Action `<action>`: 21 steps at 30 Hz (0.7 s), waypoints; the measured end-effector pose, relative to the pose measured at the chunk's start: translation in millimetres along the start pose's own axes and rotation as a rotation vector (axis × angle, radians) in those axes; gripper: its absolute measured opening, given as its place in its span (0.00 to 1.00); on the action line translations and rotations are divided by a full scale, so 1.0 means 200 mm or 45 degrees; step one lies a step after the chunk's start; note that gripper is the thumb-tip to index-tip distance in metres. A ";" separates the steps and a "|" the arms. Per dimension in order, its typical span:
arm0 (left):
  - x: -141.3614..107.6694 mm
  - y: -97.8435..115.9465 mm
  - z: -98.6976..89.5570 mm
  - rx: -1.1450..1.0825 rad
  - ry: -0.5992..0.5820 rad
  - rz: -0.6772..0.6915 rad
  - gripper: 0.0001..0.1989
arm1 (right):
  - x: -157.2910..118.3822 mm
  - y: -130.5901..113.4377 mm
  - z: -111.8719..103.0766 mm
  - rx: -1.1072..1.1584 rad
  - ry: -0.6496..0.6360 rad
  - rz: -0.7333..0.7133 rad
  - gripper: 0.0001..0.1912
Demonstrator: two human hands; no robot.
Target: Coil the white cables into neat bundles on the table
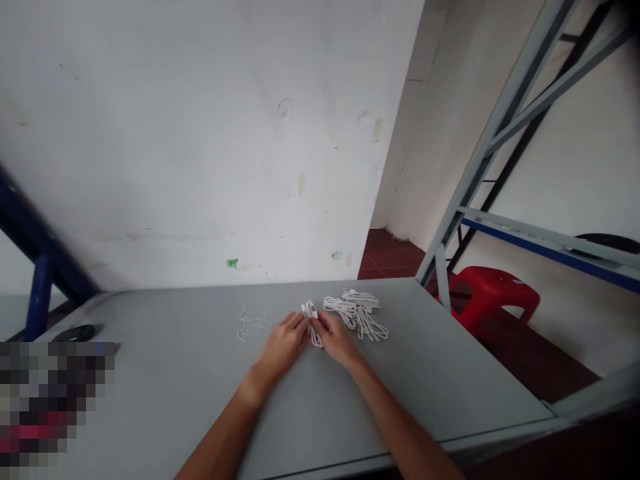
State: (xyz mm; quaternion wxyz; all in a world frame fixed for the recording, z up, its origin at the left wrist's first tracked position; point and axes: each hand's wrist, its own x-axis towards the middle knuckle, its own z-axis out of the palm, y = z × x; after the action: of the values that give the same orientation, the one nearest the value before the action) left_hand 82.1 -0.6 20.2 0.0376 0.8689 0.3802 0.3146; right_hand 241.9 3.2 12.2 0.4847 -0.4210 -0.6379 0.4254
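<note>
At the centre of the grey table [175,380], the left hand [283,345] and right hand [336,339] close their fingers [299,323] on a looped white cable [313,331], seemingly pinching its loop together, just beside a bundle of white cables [356,313].

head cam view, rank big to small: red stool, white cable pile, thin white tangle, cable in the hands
Largest first: the red stool, the white cable pile, then the thin white tangle and the cable between the left hand and right hand, too alike to rank.
</note>
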 end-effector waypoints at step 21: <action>0.01 -0.08 -0.04 -0.818 0.187 -0.658 0.12 | 0.00 0.01 -0.07 0.071 -0.109 0.234 0.21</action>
State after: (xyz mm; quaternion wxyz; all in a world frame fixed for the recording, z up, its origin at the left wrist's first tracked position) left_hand 69.0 11.1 23.2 0.3573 0.6643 0.4698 0.4587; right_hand 255.0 5.7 11.9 0.4276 -0.4454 -0.6047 0.5031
